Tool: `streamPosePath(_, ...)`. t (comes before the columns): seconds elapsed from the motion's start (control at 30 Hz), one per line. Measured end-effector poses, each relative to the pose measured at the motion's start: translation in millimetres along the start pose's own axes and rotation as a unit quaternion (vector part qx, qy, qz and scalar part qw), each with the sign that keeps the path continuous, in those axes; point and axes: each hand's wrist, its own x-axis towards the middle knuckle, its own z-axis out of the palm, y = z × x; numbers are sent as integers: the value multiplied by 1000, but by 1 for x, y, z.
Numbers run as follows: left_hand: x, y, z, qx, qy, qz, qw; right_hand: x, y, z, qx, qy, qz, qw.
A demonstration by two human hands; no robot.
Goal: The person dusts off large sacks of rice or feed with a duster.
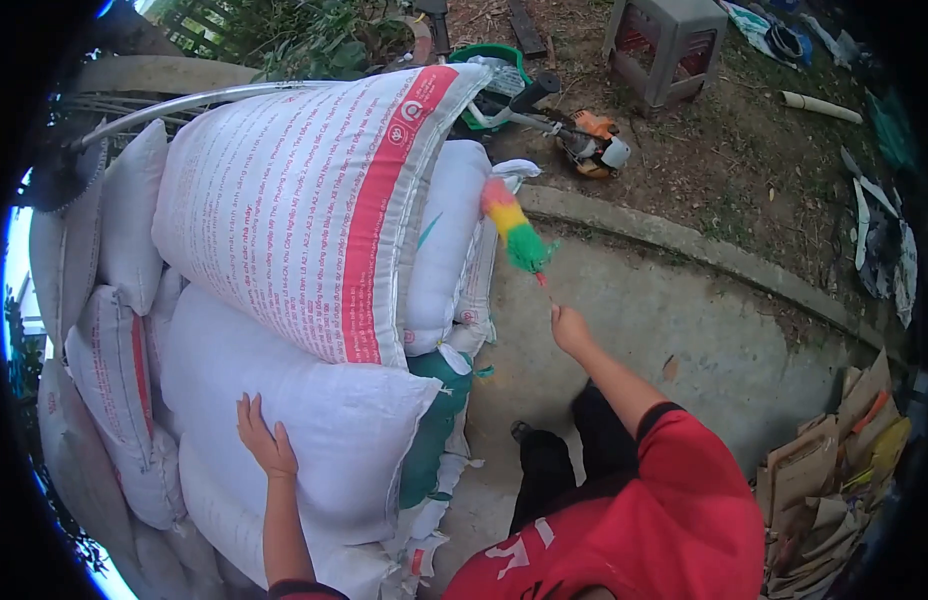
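My right hand (pixel 571 329) is closed round the thin handle of a duster (pixel 521 236). The duster's fluffy head, coloured pink, yellow and green, points away from me beside the sack pile. My left hand (pixel 267 437) lies on a plain white sack (pixel 344 430) with its fingers apart. Behind that sack, a larger white sack (pixel 274 200) with red print and a red band rests on the stack. A white sack (pixel 449 230) lies to its right, and a green sack (pixel 429 430) shows under the right edge of the plain one.
More filled sacks (pixel 109 385) are piled on the left. An orange and white motor tool (pixel 594 145) lies near a grey plastic stool (pixel 669 50). A low concrete curb (pixel 684 235) borders the paving. Flattened cardboard (pixel 804 470) is stacked at the lower right.
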Motion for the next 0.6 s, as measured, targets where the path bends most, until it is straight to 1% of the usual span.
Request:
streamPosePath(0.03,1,0,-1,7,-1,2,1000,-10,-3,6,26,9,-25,999)
streamPosePath(0.07,3,0,-2,8,2,-9,1000,-16,-5,10,21,4,-34,999)
streamPosePath(0.13,3,0,-2,6,2,7,1000,-26,-6,18,72,8,-37,997)
streamPosePath(0.17,3,0,-1,5,1,-2,1000,-30,-9,16,66,3,-42,997)
streamPosePath(0.23,4,1,-1,22,-6,-11,1000,-43,-25,2,-31,-25,-66,997)
streamPosePath(0.27,5,1,-1,20,-8,-17,1000,-41,-32,-4,-35,-28,-68,997)
streamPosePath(0.33,5,1,-2,21,-1,-4,1000,-21,-49,-17,-139,-25,-15,990)
streamPosePath(0.37,5,2,-2,20,0,-7,1000,-7,-46,-18,-140,-25,-17,990)
streamPosePath(0.43,6,2,-3,18,-3,-7,1000,26,-38,-21,-149,26,-13,988)
streamPosePath(0.5,8,0,-3,16,2,-5,1000,54,-46,-25,-92,60,21,994)
streamPosePath(0.53,6,0,-2,13,1,-4,1000,71,-47,-29,-97,54,15,994)
streamPosePath(0.6,5,-1,-3,18,-4,-9,1000,97,-48,-33,-49,5,6,999)
